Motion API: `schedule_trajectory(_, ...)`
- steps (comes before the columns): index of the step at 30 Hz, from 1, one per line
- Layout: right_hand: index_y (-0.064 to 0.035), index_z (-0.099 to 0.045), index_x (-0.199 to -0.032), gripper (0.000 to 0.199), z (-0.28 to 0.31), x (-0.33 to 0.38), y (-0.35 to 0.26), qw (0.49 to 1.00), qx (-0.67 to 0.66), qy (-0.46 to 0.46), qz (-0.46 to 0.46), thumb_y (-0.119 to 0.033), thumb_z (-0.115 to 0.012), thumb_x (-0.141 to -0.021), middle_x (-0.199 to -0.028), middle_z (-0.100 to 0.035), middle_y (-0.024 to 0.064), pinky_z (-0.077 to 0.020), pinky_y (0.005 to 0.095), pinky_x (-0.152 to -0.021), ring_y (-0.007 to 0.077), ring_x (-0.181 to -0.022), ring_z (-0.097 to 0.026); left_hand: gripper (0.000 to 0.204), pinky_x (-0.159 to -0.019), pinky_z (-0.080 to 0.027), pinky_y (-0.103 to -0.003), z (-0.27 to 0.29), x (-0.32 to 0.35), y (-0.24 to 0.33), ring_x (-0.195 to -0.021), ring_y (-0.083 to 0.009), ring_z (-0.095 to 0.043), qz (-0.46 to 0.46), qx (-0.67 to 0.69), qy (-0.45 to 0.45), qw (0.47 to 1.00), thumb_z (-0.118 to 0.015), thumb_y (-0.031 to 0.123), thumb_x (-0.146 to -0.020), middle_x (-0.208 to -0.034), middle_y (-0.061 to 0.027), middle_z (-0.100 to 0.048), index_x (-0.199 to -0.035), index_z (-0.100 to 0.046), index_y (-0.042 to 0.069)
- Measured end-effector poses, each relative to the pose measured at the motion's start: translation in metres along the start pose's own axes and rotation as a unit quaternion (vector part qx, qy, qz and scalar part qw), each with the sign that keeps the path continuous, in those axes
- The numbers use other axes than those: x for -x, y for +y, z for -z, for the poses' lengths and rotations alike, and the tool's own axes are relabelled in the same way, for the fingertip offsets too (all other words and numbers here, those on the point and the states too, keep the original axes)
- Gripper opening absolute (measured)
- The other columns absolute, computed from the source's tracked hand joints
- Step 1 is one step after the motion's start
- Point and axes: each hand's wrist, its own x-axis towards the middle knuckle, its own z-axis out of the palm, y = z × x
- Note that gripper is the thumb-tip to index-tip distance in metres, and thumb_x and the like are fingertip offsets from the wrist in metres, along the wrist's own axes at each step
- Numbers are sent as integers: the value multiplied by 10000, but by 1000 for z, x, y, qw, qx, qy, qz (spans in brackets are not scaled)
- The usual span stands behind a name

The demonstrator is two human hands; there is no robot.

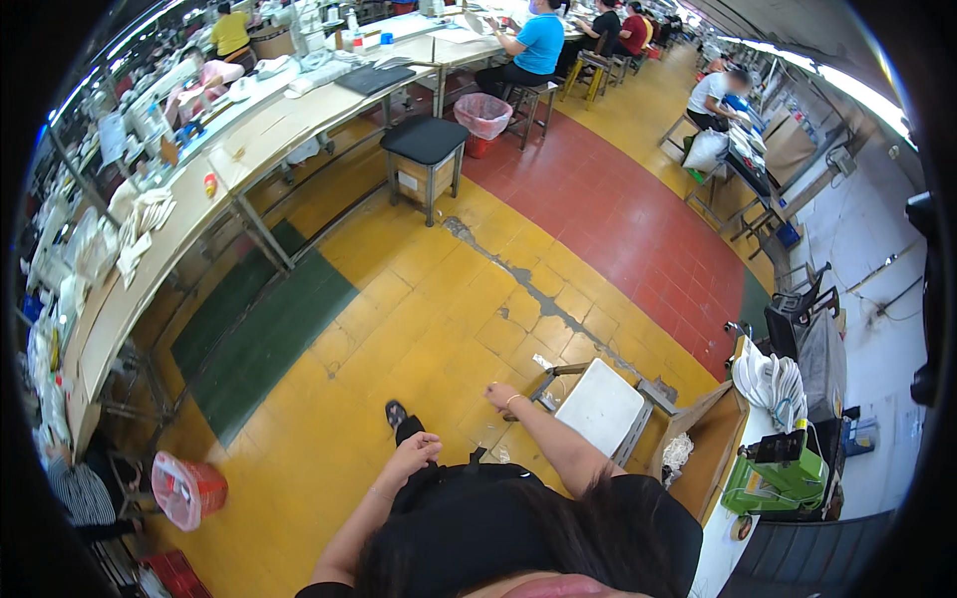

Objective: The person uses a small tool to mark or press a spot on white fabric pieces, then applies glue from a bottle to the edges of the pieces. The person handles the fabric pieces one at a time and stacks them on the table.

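My left hand (417, 451) is in front of my body at the lower middle, its fingers loosely curled with nothing visible in them. Farther forward and to the right, my right hand (498, 397) is closed in a loose fist, and no object shows in it. A bracelet circles that wrist. Just right of this hand stands a stool with a white seat (601, 402) and a metal frame; my forearm passes in front of part of it. One foot in a dark sandal (396, 413) rests on the yellow tiles beyond my left hand.
A white-topped workbench (720, 558) at right carries a green machine (793, 483) and bundled white pieces (770, 387). A long worktable (189, 204) curves along the left. A black-topped stool (426, 140) and red bins (194, 490) stand on the floor. Several people sit farther off.
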Motion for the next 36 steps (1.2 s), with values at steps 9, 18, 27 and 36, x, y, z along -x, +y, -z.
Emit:
schedule_trajectory(9,-34,-563,-1052,342,41,-105,-142,993,-95,-64,0,-339,-461,-934,-763,-602,67,-499,290,-483,151,-555,-610,351,-713,-452,-260,140,-127,149,-822,-104,-595,-20,-83,-66,994,-635,244,-878,-950,-15,-613,-1169,-546,70)
schedule_trajectory(18,-31,-619,-1003,312,124,-194,-119,960,-220,70,-158,-268,-450,-891,-733,-659,126,-523,365,-560,233,-565,-653,364,-564,-431,-234,276,-258,332,-628,-102,-588,-127,-135,-45,982,-688,40,-771,-703,-32,-631,-1113,-566,13)
schedule_trajectory(27,-39,-630,-968,293,253,-359,-133,971,-53,-77,-220,-278,-478,-888,-847,-665,116,-519,385,-571,253,-617,-661,216,-576,-474,-251,352,-398,459,-617,-99,-612,-134,-217,-13,967,-674,102,-818,-685,-47,-655,-1014,-659,12)
schedule_trajectory(36,-48,-685,-962,406,504,-603,-343,979,73,165,92,-382,-471,-877,-952,-671,193,-505,437,-791,362,-904,-641,361,-710,-515,-382,499,-539,479,-778,-297,-666,-25,-352,157,922,-631,367,-856,-857,-185,-679,-1011,-664,42)
